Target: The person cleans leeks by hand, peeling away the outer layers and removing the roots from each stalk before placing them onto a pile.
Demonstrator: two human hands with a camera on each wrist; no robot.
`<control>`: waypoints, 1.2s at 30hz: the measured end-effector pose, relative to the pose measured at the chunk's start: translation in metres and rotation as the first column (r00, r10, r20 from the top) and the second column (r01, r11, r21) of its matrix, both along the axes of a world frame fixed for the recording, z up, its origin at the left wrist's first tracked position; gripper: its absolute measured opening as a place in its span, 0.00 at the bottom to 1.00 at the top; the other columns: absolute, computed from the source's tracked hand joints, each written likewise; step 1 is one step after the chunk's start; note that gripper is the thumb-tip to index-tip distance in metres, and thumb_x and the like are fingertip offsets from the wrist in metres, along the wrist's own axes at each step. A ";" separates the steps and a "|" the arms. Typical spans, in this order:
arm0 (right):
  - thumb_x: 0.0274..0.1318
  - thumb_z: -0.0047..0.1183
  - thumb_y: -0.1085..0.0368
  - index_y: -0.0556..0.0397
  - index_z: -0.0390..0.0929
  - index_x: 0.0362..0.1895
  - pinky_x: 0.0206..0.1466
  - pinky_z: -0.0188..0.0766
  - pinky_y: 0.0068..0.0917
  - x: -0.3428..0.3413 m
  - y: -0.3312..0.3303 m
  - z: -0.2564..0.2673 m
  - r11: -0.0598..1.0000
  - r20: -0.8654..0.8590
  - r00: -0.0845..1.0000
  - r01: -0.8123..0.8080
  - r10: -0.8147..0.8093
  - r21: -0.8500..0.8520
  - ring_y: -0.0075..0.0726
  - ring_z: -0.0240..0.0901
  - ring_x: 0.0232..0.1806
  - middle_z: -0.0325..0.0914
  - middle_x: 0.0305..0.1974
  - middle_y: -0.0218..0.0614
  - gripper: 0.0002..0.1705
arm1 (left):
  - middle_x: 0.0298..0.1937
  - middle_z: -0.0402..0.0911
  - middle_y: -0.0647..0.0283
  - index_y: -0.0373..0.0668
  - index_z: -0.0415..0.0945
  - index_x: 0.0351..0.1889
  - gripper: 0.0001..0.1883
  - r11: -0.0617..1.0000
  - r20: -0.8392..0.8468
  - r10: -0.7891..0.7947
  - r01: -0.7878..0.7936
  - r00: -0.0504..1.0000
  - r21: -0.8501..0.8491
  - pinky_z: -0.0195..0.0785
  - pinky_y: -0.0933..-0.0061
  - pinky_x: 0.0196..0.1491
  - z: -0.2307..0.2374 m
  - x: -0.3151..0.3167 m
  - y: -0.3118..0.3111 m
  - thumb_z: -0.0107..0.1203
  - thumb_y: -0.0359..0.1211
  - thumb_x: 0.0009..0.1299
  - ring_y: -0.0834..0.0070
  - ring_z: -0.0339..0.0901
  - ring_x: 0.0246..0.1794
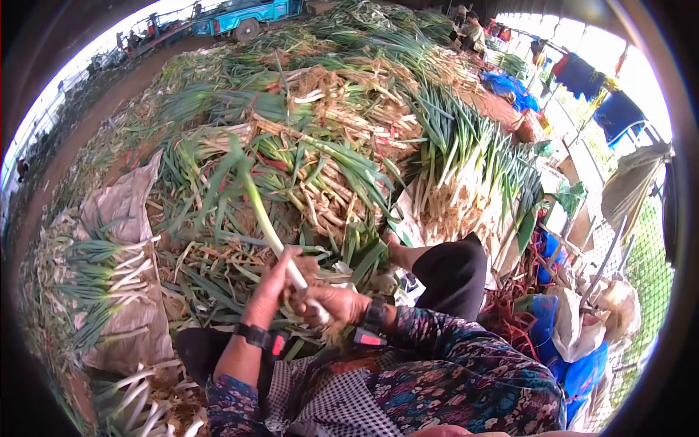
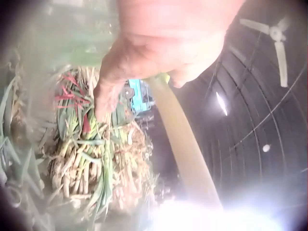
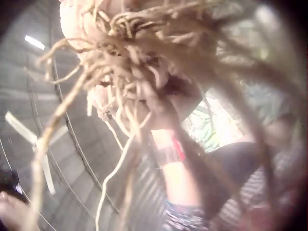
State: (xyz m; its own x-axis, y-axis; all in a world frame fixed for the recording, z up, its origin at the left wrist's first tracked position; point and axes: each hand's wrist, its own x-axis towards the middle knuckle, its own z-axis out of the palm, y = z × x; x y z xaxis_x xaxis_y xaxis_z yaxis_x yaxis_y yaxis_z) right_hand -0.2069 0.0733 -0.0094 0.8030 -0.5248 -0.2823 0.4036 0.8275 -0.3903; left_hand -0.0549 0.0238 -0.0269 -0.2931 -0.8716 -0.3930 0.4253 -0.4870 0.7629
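A long green onion (image 1: 263,218) slants across the lap in the head view, its green leaves up and away, its white end towards the body. My left hand (image 1: 271,284) holds it around the white shaft. Lower down, my right hand (image 1: 338,304) grips it close to the root end. Shaggy brown roots (image 3: 130,72) fill the top of the right wrist view and cover much of the hand there. The left wrist view shows the pale stalk (image 2: 185,144) running out past the fingers of the left hand (image 2: 159,53).
Loose green onions (image 1: 320,146) lie heaped in front, with an upright bundle (image 1: 466,160) to the right. At the left, cleaned ones (image 1: 127,280) rest on a pale sack (image 1: 138,218). Red ties (image 1: 513,309) and blue bags (image 1: 546,320) lie at the right. A blue truck (image 1: 251,16) stands far back.
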 end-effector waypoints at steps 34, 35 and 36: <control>0.45 0.52 0.71 0.60 0.69 0.53 0.61 0.66 0.41 0.032 -0.023 0.080 -0.616 -0.135 0.939 -0.312 -0.317 -0.724 0.48 0.67 0.60 0.68 0.59 0.47 0.26 | 0.29 0.75 0.65 0.38 0.68 0.41 0.08 0.745 0.502 0.506 -0.063 0.702 -0.664 0.70 0.78 0.30 0.021 0.035 0.040 0.51 0.32 0.71 0.81 0.73 0.27; 0.45 0.51 0.72 0.59 0.69 0.53 0.62 0.66 0.38 0.033 -0.029 0.080 -0.710 -0.063 0.932 -0.315 -0.358 -0.630 0.47 0.67 0.59 0.68 0.58 0.46 0.25 | 0.31 0.77 0.67 0.40 0.70 0.42 0.07 0.768 0.449 0.412 -0.036 0.793 -0.640 0.72 0.79 0.30 0.029 0.037 0.051 0.49 0.33 0.72 0.83 0.75 0.28; 0.44 0.50 0.73 0.59 0.70 0.52 0.63 0.65 0.34 0.031 -0.039 0.078 -0.789 0.012 0.922 -0.325 -0.387 -0.521 0.46 0.67 0.58 0.68 0.58 0.45 0.25 | 0.30 0.77 0.65 0.38 0.70 0.40 0.06 0.780 0.536 0.383 0.048 0.752 -0.624 0.69 0.76 0.29 0.046 0.039 0.065 0.52 0.31 0.69 0.80 0.73 0.26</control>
